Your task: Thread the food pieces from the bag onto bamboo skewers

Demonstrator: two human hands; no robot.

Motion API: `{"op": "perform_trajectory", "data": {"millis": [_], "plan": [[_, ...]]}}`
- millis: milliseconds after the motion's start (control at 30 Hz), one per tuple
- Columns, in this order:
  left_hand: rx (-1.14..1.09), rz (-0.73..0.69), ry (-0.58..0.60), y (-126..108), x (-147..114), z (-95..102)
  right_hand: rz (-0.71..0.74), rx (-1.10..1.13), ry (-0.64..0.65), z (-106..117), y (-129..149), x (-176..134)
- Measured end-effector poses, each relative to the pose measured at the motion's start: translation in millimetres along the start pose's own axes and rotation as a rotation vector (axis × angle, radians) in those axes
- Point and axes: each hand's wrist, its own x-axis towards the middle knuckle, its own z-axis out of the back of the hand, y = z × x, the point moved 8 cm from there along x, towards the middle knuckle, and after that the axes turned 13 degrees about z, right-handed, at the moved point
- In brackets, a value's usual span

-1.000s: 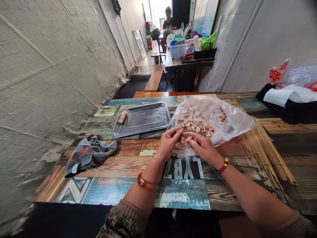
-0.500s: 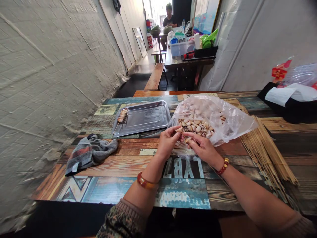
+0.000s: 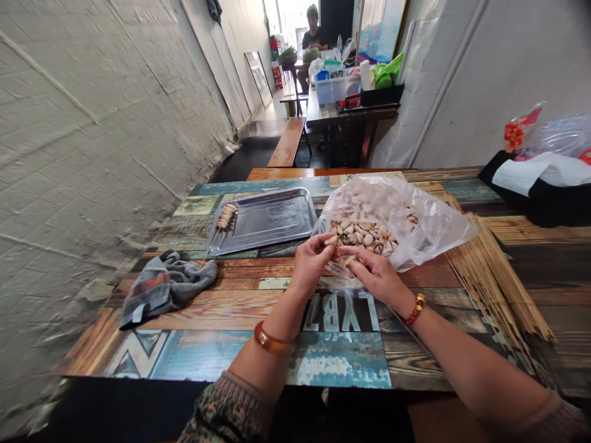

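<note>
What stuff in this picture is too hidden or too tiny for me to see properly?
All in the head view:
- Small piece: partly covered by the left hand's fingers.
- Thin stick: its middle is hidden by the right hand.
- Plastic bag: its cloudy film blurs the pieces at the back.
- Black object: cut off by the right edge.

Tabletop [image 3: 231, 307] lies open toward the grey cloth [image 3: 178, 280]; plastic bag [image 3: 429, 237] blocks ahead.

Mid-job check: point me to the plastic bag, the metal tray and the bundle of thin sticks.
Plastic bag [image 3: 436, 237]: head view, on its translucent side.
Metal tray [image 3: 277, 216]: head view, on its bare floor.
Bundle of thin sticks [image 3: 510, 280]: head view, about mid-length.
</note>
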Motion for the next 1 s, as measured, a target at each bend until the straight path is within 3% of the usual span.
{"op": "perform_trajectory", "data": {"millis": [533,1000], "plan": [[0.102,-0.058,-0.07,-1.1,0.9,3.2,-0.004,-0.035,-0.001,-2.7,-2.8,-1.6],[0.114,-0.004,-0.025,1.7,-1.1,-1.6,0.023,-0.048,-0.053,-1.6,-0.2,0.1]]}}
